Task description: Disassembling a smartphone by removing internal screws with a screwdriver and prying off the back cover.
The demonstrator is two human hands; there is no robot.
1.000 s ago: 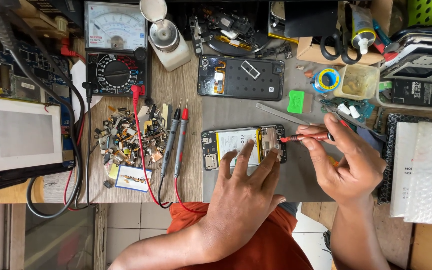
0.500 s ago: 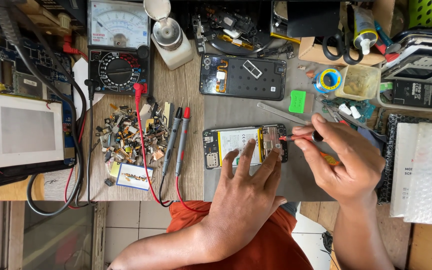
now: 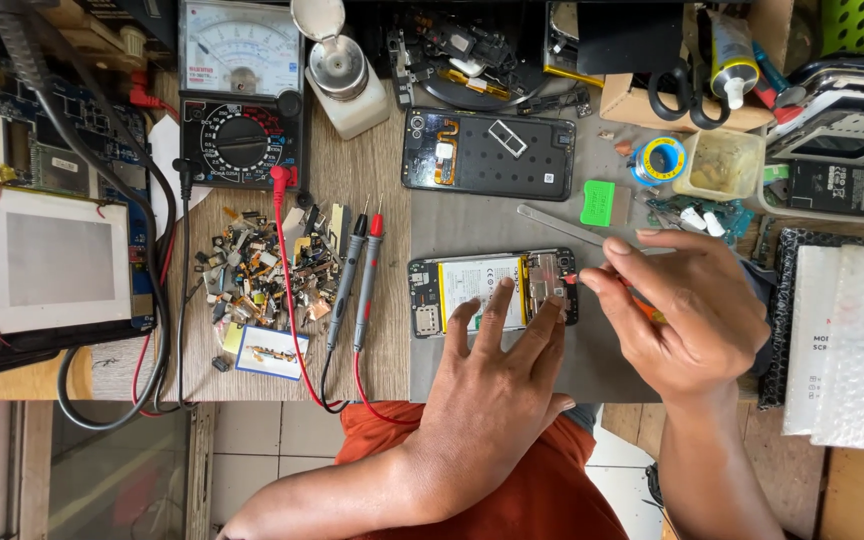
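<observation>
Left hand (image 3: pixel 497 385) spread flat, fingers apart, pressing the opened phone (image 3: pixel 492 290) lying mid-table on the grey mat (image 3: pixel 512 225). Right hand (image 3: pixel 692 315) pinched tight on a red screwdriver (image 3: pixel 642 305), tip at the phone's right end. Multimeter (image 3: pixel 242 95) sits far left.

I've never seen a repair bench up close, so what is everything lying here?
opened phone: one, dark with a white battery, on the grey mat
phone back cover: one, black, above the opened phone
analog multimeter: one, black, top left
test probes: two, black and red, beside the mat
small parts pile: one heap, mixed metal, left of the probes
dispenser bottle: one, white, top centre
scissors: one pair, black handles, top right
tape roll: one, blue, by the scissors
left hand: fingers steadying the opened phone
right hand: holding a red-tipped screwdriver at the phone's end
</observation>
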